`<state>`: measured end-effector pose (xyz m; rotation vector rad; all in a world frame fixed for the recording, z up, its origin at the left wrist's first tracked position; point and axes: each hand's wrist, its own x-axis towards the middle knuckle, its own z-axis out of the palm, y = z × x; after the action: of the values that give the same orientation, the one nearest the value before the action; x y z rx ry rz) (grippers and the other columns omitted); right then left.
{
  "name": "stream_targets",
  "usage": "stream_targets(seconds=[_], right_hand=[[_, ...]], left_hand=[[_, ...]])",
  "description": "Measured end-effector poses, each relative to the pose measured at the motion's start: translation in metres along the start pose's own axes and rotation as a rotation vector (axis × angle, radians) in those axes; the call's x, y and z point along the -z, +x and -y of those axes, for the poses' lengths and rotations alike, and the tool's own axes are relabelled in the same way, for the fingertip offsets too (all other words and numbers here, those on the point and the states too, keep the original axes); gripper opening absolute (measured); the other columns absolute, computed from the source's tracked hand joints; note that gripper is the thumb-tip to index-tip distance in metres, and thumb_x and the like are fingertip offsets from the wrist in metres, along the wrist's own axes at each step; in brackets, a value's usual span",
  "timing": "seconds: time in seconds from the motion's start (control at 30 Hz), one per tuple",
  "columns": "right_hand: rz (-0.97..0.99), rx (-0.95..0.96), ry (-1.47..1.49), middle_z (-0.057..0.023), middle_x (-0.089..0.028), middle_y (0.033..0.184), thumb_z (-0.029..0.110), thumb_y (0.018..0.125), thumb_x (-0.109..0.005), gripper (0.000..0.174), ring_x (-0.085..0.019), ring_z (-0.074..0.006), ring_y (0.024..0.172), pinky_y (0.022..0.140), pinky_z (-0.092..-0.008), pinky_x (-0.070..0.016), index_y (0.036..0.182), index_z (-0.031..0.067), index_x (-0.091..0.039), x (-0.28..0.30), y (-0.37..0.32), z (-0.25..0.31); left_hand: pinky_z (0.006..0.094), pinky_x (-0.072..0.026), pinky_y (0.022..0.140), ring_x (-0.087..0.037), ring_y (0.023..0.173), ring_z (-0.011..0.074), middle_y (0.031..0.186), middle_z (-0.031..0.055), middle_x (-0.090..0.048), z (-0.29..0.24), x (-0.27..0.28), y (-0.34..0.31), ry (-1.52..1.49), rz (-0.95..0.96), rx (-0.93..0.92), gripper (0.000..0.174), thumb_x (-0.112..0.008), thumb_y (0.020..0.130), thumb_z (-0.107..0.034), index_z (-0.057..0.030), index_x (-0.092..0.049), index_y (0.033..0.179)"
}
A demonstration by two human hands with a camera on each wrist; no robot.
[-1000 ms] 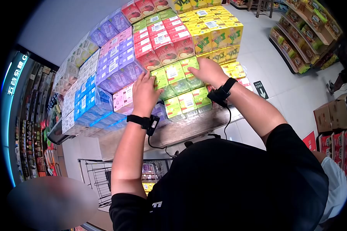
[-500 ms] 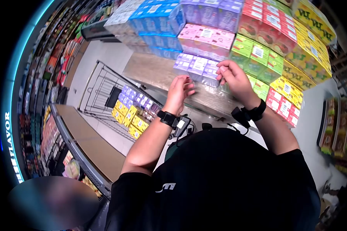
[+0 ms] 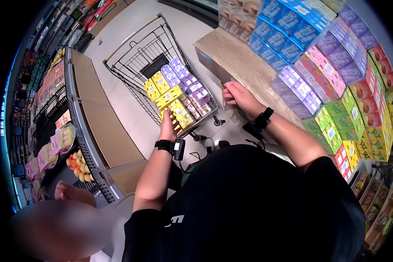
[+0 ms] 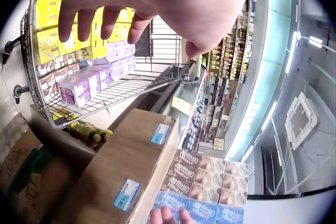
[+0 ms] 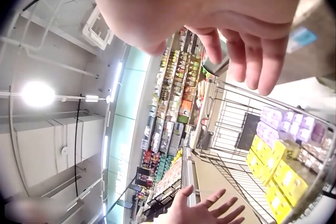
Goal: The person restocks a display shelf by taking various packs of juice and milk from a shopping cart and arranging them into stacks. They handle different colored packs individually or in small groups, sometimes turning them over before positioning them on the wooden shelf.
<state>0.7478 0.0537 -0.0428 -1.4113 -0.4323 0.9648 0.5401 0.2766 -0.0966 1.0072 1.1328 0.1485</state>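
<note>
My left hand (image 3: 168,126) is in front of the near side of a wire shopping cart (image 3: 135,37), its fingers overlapping the yellow drink packs (image 3: 178,114) in the head view. In the left wrist view those fingers hang spread with nothing in them. To the right, between cart and display, my right hand (image 3: 245,99) hovers with loosely bent fingers; the right wrist view shows it holding nothing. Inside the cart, purple packs (image 3: 198,89) and brown packs (image 3: 191,108) sit beside the yellow ones.
At right, a wooden platform (image 3: 231,50) bears stacked drink packs: blue (image 3: 284,30), pink (image 3: 321,72), green (image 3: 325,126) and others. A chilled shelf (image 3: 59,109) with brown panels (image 3: 91,78) runs along the left. Another person's hand (image 3: 74,193) shows at lower left.
Both hands have left the green packs on the display. The view has swung left, bringing the cart to the middle, and my hands have moved over to it and the display's near end.
</note>
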Motion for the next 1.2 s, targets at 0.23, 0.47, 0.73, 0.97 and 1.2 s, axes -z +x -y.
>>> stream_targets(seconds=[0.23, 0.47, 0.73, 0.97, 1.2], right_hand=[[-0.007, -0.282, -0.103, -0.0066, -0.056, 0.11, 0.048, 0.098, -0.044, 0.051, -0.052, -0.0165, 0.105, 0.085, -0.0329, -0.0447, 0.123, 0.0045, -0.051, -0.076, 0.083, -0.043], [-0.026, -0.664, 0.07, -0.0188, -0.047, 0.128, 0.062, 0.092, -0.045, 0.074, -0.05, -0.0291, 0.118, 0.096, -0.042, -0.0442, 0.138, 0.0044, -0.036, -0.087, 0.132, -0.171], [-0.185, -0.894, 0.343, -0.0309, -0.042, 0.132, 0.061, 0.092, -0.046, 0.085, -0.049, -0.0348, 0.119, 0.103, -0.0433, -0.0408, 0.146, 0.0019, -0.019, -0.132, 0.172, -0.261], [-0.084, -0.965, 0.336, -0.0198, -0.052, 0.132, 0.068, 0.092, -0.031, 0.086, -0.06, -0.0326, 0.107, 0.086, -0.0439, -0.0502, 0.139, -0.0036, -0.033, -0.154, 0.208, -0.293], [-0.23, -1.043, 0.284, -0.0133, -0.058, 0.127, 0.056, 0.098, -0.038, 0.064, -0.058, -0.0254, 0.114, 0.093, -0.0479, -0.0463, 0.133, 0.0028, -0.045, -0.172, 0.222, -0.292]], left_hand=[[0.0531, -0.0239, 0.108, -0.026, 0.138, 0.0341, 0.151, 0.0161, -0.026, 0.008, 0.06, 0.088, 0.081, -0.013, 0.133, 0.079, -0.046, 0.088, -0.057, -0.0092, -0.027, 0.148], [0.0303, -0.0435, 0.085, -0.057, 0.091, 0.0227, 0.097, 0.0139, -0.064, 0.051, 0.084, 0.2, 0.57, -0.046, -0.159, 0.053, -0.059, 0.087, -0.039, 0.0034, -0.056, 0.118], [0.0438, -0.0391, 0.102, -0.051, 0.117, 0.0415, 0.124, 0.0266, -0.055, 0.063, 0.09, 0.289, 1.106, 0.001, -0.422, 0.059, -0.06, 0.084, -0.039, 0.0013, -0.053, 0.126], [0.0489, -0.0305, 0.105, -0.051, 0.121, 0.0334, 0.127, 0.0225, -0.056, 0.052, 0.071, 0.299, 1.432, 0.016, -0.277, 0.062, -0.049, 0.087, -0.049, -0.004, -0.052, 0.129], [0.0486, -0.0259, 0.103, -0.061, 0.109, 0.0292, 0.114, 0.0158, -0.066, 0.037, 0.058, 0.308, 1.531, 0.076, -0.032, 0.059, -0.043, 0.09, -0.053, -0.0066, -0.057, 0.123]])
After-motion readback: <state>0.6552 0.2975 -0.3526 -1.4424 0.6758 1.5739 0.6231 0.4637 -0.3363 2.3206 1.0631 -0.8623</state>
